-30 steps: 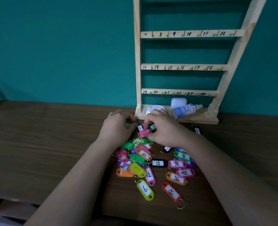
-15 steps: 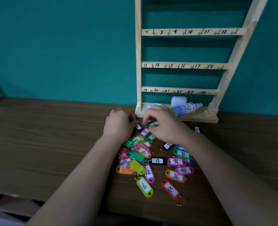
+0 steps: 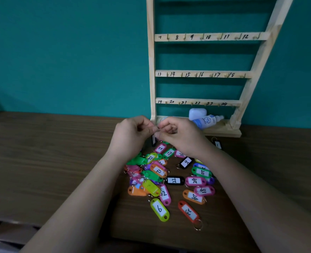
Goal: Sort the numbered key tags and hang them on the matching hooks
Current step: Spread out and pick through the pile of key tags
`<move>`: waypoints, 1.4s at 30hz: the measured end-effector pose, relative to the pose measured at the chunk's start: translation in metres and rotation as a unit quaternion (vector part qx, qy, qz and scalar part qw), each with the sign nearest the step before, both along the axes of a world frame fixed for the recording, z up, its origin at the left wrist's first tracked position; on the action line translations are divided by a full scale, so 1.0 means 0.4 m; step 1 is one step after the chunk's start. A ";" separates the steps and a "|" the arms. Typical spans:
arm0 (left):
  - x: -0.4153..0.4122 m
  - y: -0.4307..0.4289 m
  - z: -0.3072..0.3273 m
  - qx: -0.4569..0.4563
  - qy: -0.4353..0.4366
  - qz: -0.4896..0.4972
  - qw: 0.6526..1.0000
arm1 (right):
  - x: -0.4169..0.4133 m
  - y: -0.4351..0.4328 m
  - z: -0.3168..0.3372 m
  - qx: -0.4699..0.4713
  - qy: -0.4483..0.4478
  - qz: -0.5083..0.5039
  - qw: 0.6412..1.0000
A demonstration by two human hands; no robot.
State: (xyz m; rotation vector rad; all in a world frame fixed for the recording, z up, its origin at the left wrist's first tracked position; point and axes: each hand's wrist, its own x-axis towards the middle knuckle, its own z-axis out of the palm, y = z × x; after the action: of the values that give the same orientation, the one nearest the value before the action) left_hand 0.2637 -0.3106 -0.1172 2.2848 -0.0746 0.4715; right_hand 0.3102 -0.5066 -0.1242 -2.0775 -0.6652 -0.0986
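A pile of coloured numbered key tags (image 3: 169, 178) lies on the brown table in front of a wooden hook rack (image 3: 202, 74). The rack's rails carry hand-written numbers 7 to 24 and bare hooks. My left hand (image 3: 131, 136) and my right hand (image 3: 180, 136) are raised just above the far end of the pile, fingertips meeting. Between them they pinch the ring of a black key tag (image 3: 153, 140), which hangs down edge-on so its number is hidden. A yellow-green tag marked 6 (image 3: 159, 209) and a red tag marked 23 (image 3: 188, 211) lie nearest me.
On the rack's base sit a white case (image 3: 197, 114) and a lying spray bottle (image 3: 206, 121). One black tag (image 3: 217, 144) lies apart at the right of the rack's foot. The table's near edge (image 3: 60, 227) runs below my forearms. A teal wall stands behind.
Both hands have lifted off the pile and come together, picking up a black tag by its ring. The pink tag my right hand touched earlier lies on the table.
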 end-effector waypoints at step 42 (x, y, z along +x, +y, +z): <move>-0.094 0.081 0.007 0.103 0.067 -0.029 0.992 | -0.032 -0.340 -0.015 -0.114 0.028 -0.258 0.959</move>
State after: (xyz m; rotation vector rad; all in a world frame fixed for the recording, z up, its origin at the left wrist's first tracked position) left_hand 0.2263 -0.2783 -0.1145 2.5034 -0.1275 0.2893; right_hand 0.2972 -0.6426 -0.1302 -2.4255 -0.0855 -0.2688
